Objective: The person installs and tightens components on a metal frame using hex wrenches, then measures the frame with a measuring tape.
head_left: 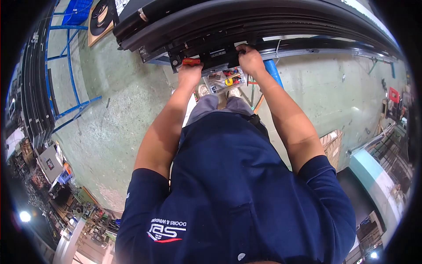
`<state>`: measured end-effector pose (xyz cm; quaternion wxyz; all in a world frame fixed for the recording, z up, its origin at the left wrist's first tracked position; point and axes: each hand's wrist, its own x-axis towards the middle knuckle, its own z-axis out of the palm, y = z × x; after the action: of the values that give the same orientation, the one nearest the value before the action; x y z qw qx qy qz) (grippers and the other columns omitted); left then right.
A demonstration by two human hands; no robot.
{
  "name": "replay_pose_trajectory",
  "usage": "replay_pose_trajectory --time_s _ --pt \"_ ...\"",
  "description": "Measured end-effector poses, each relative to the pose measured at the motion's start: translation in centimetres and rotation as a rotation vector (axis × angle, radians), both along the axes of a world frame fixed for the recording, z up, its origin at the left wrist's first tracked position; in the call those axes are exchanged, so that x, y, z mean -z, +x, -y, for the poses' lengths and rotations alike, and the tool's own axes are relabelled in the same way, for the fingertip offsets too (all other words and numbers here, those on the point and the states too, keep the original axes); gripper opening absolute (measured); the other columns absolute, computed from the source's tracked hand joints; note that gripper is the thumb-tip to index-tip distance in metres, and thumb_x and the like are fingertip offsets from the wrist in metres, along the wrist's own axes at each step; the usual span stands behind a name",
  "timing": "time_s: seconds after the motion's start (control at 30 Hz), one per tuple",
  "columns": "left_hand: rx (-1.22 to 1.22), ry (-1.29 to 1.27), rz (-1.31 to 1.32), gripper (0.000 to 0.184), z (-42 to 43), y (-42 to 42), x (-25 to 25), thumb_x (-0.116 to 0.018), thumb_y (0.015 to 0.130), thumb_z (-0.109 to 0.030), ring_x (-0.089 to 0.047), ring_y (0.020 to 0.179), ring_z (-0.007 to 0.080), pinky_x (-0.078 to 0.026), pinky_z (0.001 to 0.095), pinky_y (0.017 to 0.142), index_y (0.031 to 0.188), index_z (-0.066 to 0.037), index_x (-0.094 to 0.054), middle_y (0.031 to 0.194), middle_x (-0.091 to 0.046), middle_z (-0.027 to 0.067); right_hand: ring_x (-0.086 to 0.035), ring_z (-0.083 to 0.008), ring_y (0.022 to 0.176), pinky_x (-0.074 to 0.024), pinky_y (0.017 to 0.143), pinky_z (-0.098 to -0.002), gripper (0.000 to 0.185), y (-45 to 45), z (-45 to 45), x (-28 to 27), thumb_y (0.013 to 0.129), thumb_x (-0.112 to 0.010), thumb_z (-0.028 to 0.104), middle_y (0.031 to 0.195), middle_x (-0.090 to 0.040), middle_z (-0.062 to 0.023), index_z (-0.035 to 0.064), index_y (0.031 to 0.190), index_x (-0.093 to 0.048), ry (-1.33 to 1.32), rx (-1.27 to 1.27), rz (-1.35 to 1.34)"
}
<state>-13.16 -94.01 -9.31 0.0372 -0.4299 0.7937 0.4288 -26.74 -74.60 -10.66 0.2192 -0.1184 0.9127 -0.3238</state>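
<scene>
Long black metal profiles (pixel 211 37) lie across a rack at the top of the view, several of them stacked. My left hand (pixel 189 75) is closed around a red-handled tool (pixel 191 61) at the near edge of the profiles; the tool's working end is hidden. Fingers curled, my right hand (pixel 251 61) grips a black profile piece (pixel 231 59) further right. Between the hands, a dark slotted plate (pixel 217 54) shows on the profile. Below them sits a tray (pixel 212 82) of small tools, among them a yellow tool (pixel 229 82).
A blue post (pixel 273 72) stands just right of my right hand. At left is a blue rack (pixel 70 66) with dark profiles (pixel 33 83), and a blue crate (pixel 78 12) above. Cardboard (pixel 332 147) lies on the green floor (pixel 114 123) at right. A red object (pixel 393 95) stands far right.
</scene>
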Motion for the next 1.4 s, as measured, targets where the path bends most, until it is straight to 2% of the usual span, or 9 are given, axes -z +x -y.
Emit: replay_pose_trajectory --time_s 0.1,0.17,0.3,0.37,0.67,1.1,1.23,1.3,1.4 --pt "-0.062 0.111 -0.037 0.037 0.1 0.2 0.9 -0.077 0.081 -0.027 -0.069 0.103 0.0253 -0.049 0.0337 0.090 0.109 -0.002 -0.072 0.110 -0.073 0.0143 -0.068 -0.0344 0.105 -0.0522 0.092 -0.0387 0.037 -0.6 -0.1 0.3 0.084 -0.057 0.018 0.113 -0.070 -0.0187 0.0137 0.119 -0.069 -0.062 0.040 0.128" --pt "-0.060 0.082 -0.019 0.036 0.1 0.2 1.0 -0.077 0.081 -0.026 -0.069 0.102 0.0250 -0.049 0.0340 0.089 0.109 -0.002 -0.072 0.108 -0.073 0.0141 -0.066 -0.0186 0.071 -0.0537 0.067 -0.0340 0.031 -0.6 0.0 0.5 0.092 -0.054 0.012 0.088 -0.071 -0.0132 0.0070 0.119 -0.069 -0.164 0.093 0.210" --pt "-0.081 0.035 0.053 0.034 0.3 0.2 2.5 -0.077 0.082 -0.025 -0.069 0.099 0.0241 -0.049 0.0345 0.086 0.107 -0.002 -0.072 0.106 -0.074 0.0131 -0.059 -0.0137 0.059 -0.0507 0.054 -0.0320 0.031 -0.2 0.3 -1.8 0.094 -0.053 0.012 0.077 -0.066 -0.0079 0.0064 0.120 -0.068 -0.179 0.180 0.408" --pt "-0.073 0.039 0.041 0.033 0.4 0.4 2.8 -0.077 0.082 -0.025 -0.069 0.097 0.0234 -0.049 0.0343 0.085 0.106 -0.002 -0.072 0.105 -0.074 0.0128 -0.068 -0.0249 0.068 -0.0543 0.070 -0.0361 0.031 -0.1 0.2 -1.8 0.089 -0.054 0.013 0.089 -0.072 -0.0184 0.0078 0.115 -0.070 -0.160 0.148 0.299" --pt "-0.179 0.072 -0.102 0.031 0.2 1.4 4.7 -0.078 0.081 -0.023 -0.069 0.091 0.0210 -0.050 0.0343 0.082 0.103 -0.003 -0.072 0.099 -0.074 0.0119 -0.063 -0.0403 0.112 -0.0482 0.097 -0.0407 0.031 0.9 -0.8 -2.0 0.091 -0.056 0.016 0.115 -0.068 -0.0236 0.0098 0.119 -0.068 -0.129 0.047 0.003" --pt "0.092 -0.019 -0.131 0.037 -0.1 2.3 3.0 -0.075 0.083 -0.029 -0.069 0.096 0.0255 -0.050 0.0339 0.086 0.108 -0.002 -0.071 0.103 -0.074 0.0141 -0.060 -0.0383 0.116 -0.0471 0.100 -0.0411 0.033 0.6 -1.1 -2.3 0.093 -0.057 0.017 0.125 -0.066 -0.0179 0.0131 0.125 -0.066 0.025 -0.107 -0.014" --pt "-0.311 0.192 -0.377 0.026 -0.4 3.0 1.1 -0.077 0.084 -0.023 -0.066 0.086 0.0194 -0.050 0.0346 0.082 0.098 -0.002 -0.069 0.094 -0.073 0.0075 -0.067 -0.0354 0.102 -0.0509 0.092 -0.0412 0.023 2.8 -1.7 -2.1 0.092 -0.060 0.013 0.106 -0.070 -0.0190 0.0039 0.113 -0.063 -0.173 0.192 0.017" --pt "-0.372 0.162 -0.443 0.023 0.0 3.6 1.3 -0.078 0.084 -0.022 -0.063 0.077 0.0170 -0.050 0.0353 0.072 0.093 -0.002 -0.068 0.088 -0.069 0.0055 -0.067 -0.0287 0.075 -0.0558 0.072 -0.0414 0.018 4.2 -2.3 -1.3 0.095 -0.061 0.016 0.087 -0.068 -0.0159 0.0014 0.104 -0.055 -0.102 0.242 0.001" --pt "-0.409 0.372 -0.135 0.020 0.8 4.0 0.1 -0.079 0.085 -0.024 -0.048 0.053 0.0092 -0.036 0.0294 0.047 0.084 -0.008 -0.066 0.069 -0.058 -0.0011 -0.052 -0.0091 0.056 -0.0500 0.049 -0.0293 0.026 5.9 -1.4 -2.1 0.103 -0.056 0.031 0.074 -0.061 -0.0047 0.0062 0.103 -0.050 -0.321 0.576 0.521"
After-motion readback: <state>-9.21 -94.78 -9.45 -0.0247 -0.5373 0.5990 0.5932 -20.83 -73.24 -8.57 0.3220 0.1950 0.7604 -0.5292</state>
